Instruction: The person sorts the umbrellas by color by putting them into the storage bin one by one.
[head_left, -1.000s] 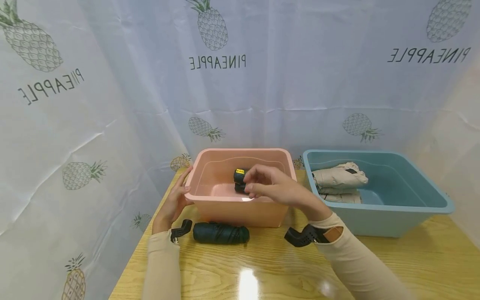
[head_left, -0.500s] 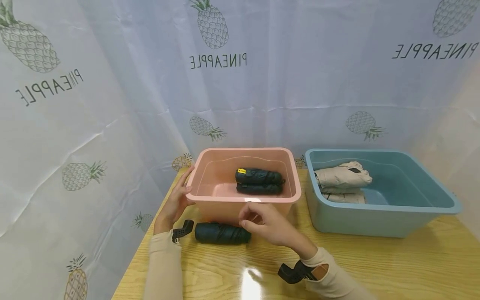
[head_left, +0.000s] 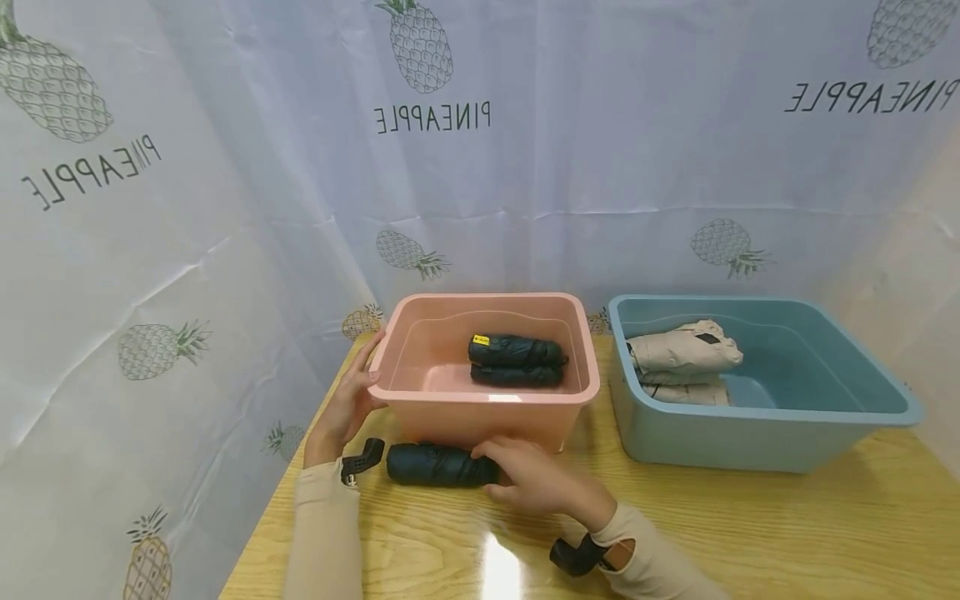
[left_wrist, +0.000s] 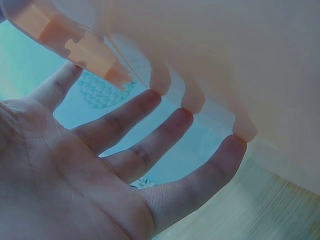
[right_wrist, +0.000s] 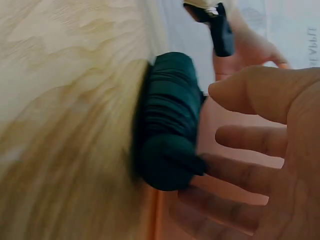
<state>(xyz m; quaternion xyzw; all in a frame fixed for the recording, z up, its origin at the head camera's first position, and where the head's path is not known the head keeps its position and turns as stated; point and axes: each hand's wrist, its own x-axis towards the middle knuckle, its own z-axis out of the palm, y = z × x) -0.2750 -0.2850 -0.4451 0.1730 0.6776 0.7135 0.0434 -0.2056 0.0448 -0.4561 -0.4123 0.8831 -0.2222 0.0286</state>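
Note:
On the table, in front of the pink bin, lies a dark green folded umbrella (head_left: pixel 438 465). My right hand (head_left: pixel 536 477) is at its right end, thumb in front and fingers reaching behind. In the right wrist view the fingers (right_wrist: pixel 240 172) are fairly straight, their tips right at the round end of the umbrella (right_wrist: pixel 172 115), and the thumb stands apart from it. My left hand (head_left: pixel 350 408) rests at the left side of the pink bin (head_left: pixel 480 421). The left wrist view shows its fingers (left_wrist: pixel 140 150) spread, tips touching the bin's outer wall (left_wrist: pixel 270 90).
Two more dark green umbrellas (head_left: pixel 517 352) lie stacked inside the pink bin, the upper one with a yellow label. To the right stands a blue bin (head_left: pixel 727 437) with several beige rolled bundles (head_left: pixel 682 350). A pineapple-print curtain (head_left: pixel 525 192) hangs behind the wooden table (head_left: pixel 420 542).
My right hand has come out of the pink bin, down over its front wall to the umbrella on the table, uncovering the two inside. The left hand stays at the bin.

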